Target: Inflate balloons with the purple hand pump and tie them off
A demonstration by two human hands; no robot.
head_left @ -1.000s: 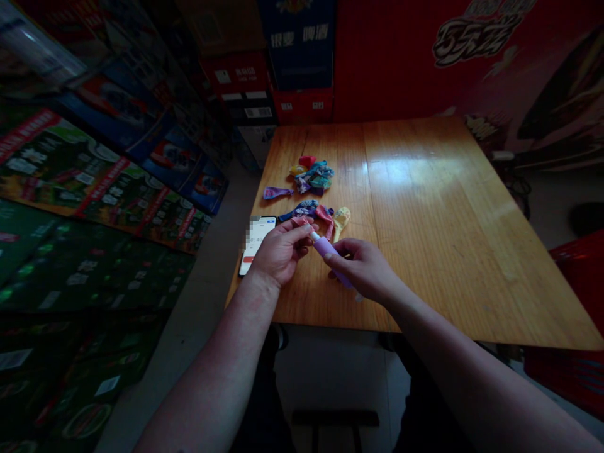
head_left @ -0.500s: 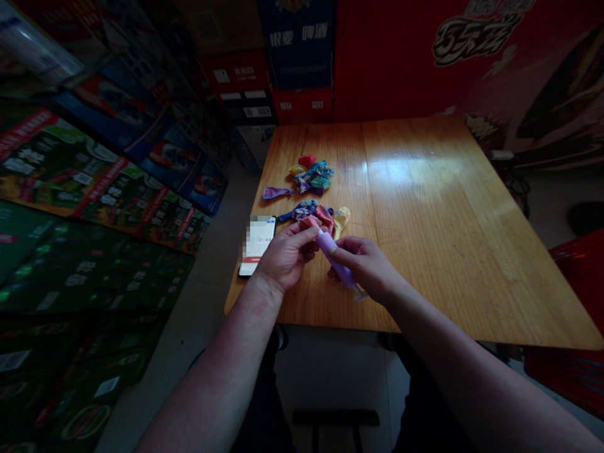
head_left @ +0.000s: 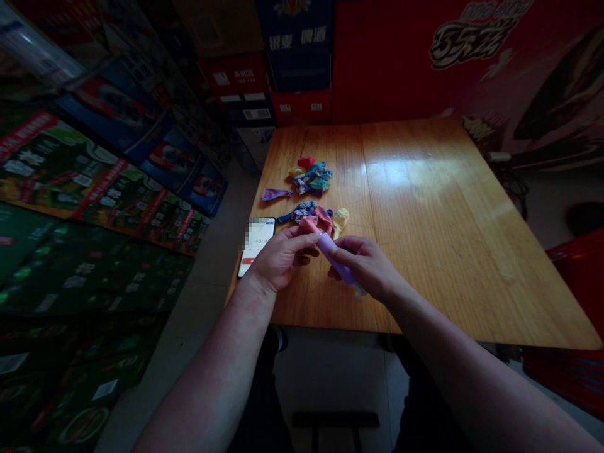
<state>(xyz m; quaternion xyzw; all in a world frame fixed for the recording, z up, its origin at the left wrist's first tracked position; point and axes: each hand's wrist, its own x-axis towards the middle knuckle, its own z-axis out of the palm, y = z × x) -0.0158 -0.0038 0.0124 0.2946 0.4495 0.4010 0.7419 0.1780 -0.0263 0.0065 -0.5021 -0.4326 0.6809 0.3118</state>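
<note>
My right hand (head_left: 369,263) is wrapped round a light purple balloon pump (head_left: 338,259), which slants with its nozzle up and to the left. At that nozzle, my left hand (head_left: 277,259) pinches the neck of a limp pink balloon (head_left: 309,223) between thumb and fingers. How far the neck goes over the nozzle is hidden by the fingers. Just beyond my hands lie a cream balloon (head_left: 340,220), a dark blue patterned balloon (head_left: 302,212) and a reddish balloon (head_left: 324,218), all uninflated. The pump's clear handle end (head_left: 360,291) shows below my right hand.
A phone (head_left: 250,255) with a lit timer screen lies at the table's left edge. Farther back are a purple balloon (head_left: 276,194) and a pile of coloured balloons (head_left: 317,179) on the wooden table (head_left: 438,251). Stacked cartons (head_left: 94,258) stand left; a dark stool (head_left: 336,418) is below.
The pump's clear handle end sits a little closer to the purple body. My left hand has shifted slightly, and both hands keep their grips.
</note>
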